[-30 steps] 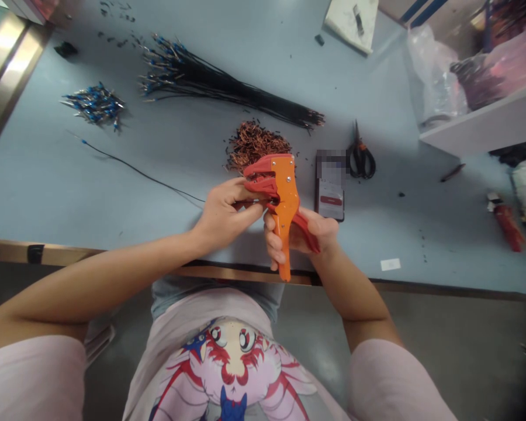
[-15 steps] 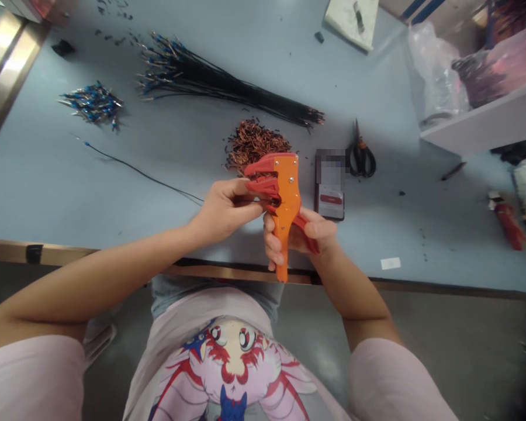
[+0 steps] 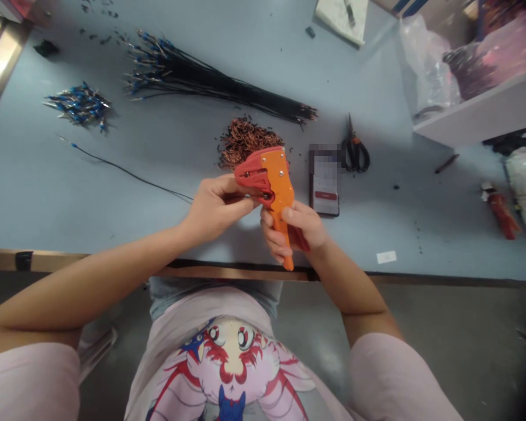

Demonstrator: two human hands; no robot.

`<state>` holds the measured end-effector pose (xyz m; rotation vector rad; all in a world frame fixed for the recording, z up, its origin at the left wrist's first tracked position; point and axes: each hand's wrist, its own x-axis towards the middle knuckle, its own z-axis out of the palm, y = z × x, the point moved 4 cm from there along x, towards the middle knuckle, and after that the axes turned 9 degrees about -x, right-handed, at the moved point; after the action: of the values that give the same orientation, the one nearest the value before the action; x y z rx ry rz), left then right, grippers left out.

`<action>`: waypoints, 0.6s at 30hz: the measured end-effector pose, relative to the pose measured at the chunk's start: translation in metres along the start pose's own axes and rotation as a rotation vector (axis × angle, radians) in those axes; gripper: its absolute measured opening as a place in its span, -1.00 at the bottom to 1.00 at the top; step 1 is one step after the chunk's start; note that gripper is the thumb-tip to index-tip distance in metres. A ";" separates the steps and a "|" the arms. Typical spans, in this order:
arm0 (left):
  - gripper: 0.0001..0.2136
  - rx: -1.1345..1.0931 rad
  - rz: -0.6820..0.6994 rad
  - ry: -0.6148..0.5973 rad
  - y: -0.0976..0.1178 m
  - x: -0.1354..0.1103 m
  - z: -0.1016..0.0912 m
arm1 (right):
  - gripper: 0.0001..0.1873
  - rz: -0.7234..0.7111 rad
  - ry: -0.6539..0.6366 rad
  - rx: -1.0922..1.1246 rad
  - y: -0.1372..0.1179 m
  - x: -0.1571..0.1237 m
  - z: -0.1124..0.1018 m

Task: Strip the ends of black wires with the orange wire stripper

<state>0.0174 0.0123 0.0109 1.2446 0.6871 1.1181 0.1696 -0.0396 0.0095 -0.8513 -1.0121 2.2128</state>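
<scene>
My right hand (image 3: 296, 229) is wrapped round the handles of an orange and red wire stripper (image 3: 277, 181), squeezed together. Between the thumb and fingers of my left hand (image 3: 217, 206) is a thin black wire (image 3: 131, 171), pinched close to the tool's red jaws. The wire trails left across the table to a blue-collared metal terminal (image 3: 73, 145). Its other end is hidden by my fingers and the jaws. Just behind the tool lies a heap of copper and black wire scraps (image 3: 245, 140).
Beyond the scraps lies a bundle of black wires (image 3: 228, 88); loose blue terminals (image 3: 81, 105) are piled left. A phone (image 3: 326, 187) and black-handled scissors (image 3: 356, 153) sit to the right. Farther right are a red-handled tool (image 3: 502, 213) and a grey bin (image 3: 477, 102) with plastic bags.
My right hand has squeezed the stripper's handles closer together, and its red jaws have closed. The tool has tilted slightly. My left hand still pinches the wire, and the whole view has shifted a little.
</scene>
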 end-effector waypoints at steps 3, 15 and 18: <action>-0.94 0.016 0.001 0.007 -0.002 0.002 -0.001 | -0.58 -0.012 0.051 0.004 -0.002 0.002 0.000; -0.89 0.246 -0.039 0.138 -0.008 0.015 -0.022 | -0.58 -0.021 0.213 0.026 -0.017 -0.001 -0.026; -0.93 0.237 0.004 0.156 -0.005 0.018 -0.026 | -0.55 -0.011 0.377 -0.199 -0.019 -0.007 -0.030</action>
<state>0.0018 0.0392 0.0023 1.3676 0.9571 1.1705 0.2004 -0.0200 0.0111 -1.2900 -1.0534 1.8644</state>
